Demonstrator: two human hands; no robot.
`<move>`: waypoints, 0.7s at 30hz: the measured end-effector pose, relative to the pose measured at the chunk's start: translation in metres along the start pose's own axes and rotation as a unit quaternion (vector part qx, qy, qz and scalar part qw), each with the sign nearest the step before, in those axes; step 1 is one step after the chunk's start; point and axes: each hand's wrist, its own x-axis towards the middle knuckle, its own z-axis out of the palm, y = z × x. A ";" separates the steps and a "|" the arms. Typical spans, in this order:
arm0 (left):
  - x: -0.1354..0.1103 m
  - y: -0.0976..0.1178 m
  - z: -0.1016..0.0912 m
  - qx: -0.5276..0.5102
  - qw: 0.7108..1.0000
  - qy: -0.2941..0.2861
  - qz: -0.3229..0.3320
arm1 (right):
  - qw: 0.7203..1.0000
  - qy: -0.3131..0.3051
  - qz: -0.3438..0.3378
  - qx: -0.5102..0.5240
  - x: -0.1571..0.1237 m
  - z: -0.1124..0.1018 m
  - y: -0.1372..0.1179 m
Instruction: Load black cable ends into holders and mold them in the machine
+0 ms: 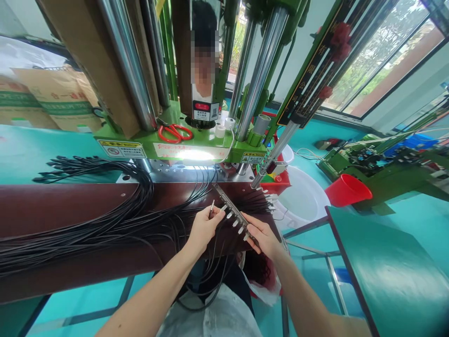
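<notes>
My right hand [263,238] grips the near end of a long dark metal bar [229,204], which slants above the brown tabletop. Several small silvery-white connectors [235,223] stick out along the side of the bar. Beside its far half, my left hand [205,228] is closed in a pinch at one of these connectors. A thin dark piece with a light tip [212,208] stands up between the left thumb and fingers; its kind is unclear. Black cables [133,224] run across the table and hang down below my hands.
Ahead stands a green press [224,152] with steel columns and a lit work area. Red-handled scissors [175,133] lie on it. To the right are a white tub [301,196], a red bucket [349,189] and a green-topped table [389,262]. A mirror-like panel shows a person.
</notes>
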 end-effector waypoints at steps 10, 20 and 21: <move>0.000 0.000 -0.004 0.009 0.999 -0.031 -0.018 | 0.995 -0.017 -0.021 -0.093 0.000 0.004 -0.002; 0.001 0.006 -0.019 -0.043 0.995 0.063 0.059 | 1.000 -0.006 -0.009 -0.005 0.001 -0.003 0.005; 0.000 0.007 -0.020 -0.036 0.997 0.045 0.051 | 1.000 -0.010 -0.005 -0.003 0.001 -0.003 0.005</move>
